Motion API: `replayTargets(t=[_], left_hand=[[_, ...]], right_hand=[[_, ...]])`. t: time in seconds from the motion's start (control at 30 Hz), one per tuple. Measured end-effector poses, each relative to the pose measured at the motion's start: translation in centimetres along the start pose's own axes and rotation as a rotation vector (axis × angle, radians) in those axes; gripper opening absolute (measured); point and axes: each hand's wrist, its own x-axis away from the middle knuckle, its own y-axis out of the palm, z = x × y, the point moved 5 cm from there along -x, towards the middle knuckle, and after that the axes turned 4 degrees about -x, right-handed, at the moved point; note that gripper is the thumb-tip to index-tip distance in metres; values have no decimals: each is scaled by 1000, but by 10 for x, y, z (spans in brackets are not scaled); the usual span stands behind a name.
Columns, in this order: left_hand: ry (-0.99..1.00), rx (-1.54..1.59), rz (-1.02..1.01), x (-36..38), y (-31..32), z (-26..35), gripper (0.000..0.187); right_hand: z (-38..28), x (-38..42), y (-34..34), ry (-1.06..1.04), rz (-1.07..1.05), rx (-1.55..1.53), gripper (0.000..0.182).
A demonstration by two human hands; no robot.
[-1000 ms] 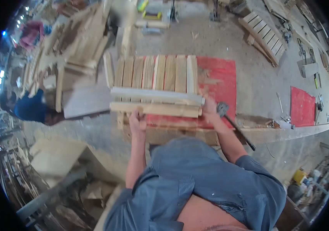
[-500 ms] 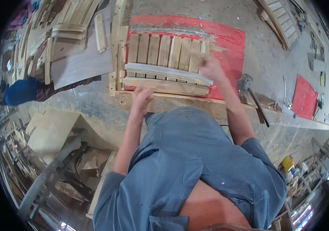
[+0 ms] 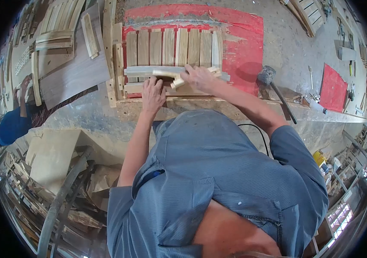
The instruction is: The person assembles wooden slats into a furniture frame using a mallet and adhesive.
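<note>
In the head view, my right hand (image 3: 197,79) is closed around short pale wooden strips (image 3: 178,81) above the front of a slatted wooden panel (image 3: 168,47). The strips point in different directions, and one end sticks out past my wrist side. My left hand (image 3: 153,96) lies over the front wooden rail (image 3: 134,88), its fingers bent slightly and a little apart near the gap between the two rails. A greyish second rail (image 3: 138,70) crosses the slats behind it. Both hands hide parts of the rails.
A red sheet (image 3: 246,47) lies beneath the panel. To the right rests a mallet (image 3: 267,75), its handle over the bench edge. A wooden stop (image 3: 114,56) borders the panel's left. At far left, another person's arm (image 3: 22,99) reaches over boards and slats.
My right hand has moved left from the panel's right end and now shows strips in its grasp. My left hand has shifted forward onto the front rail. The view has moved slightly.
</note>
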Motion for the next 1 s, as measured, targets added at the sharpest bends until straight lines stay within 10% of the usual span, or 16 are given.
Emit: replayTargets(t=[0.4,0.53,0.63,0.8,1.0], left_hand=[[-59,164,-19,8,1,-8,15],[-453,709,30,-10,-10,-47,31],[-482,1127,-65,-53,-66,-21,35],[-278,1201,-180,-109,-81,-10,30],[-369,1016,-172,-103,-68,-140,21]], right_hand=[[196,-42,-88,415,39,56,37],[152,-29,-103,409,361,31,37],[74,-21,-93,653,339,-697,29],[-33,-52,-78,370,169,-1160,35],[4,-39,-18,911,316,-1458,19]])
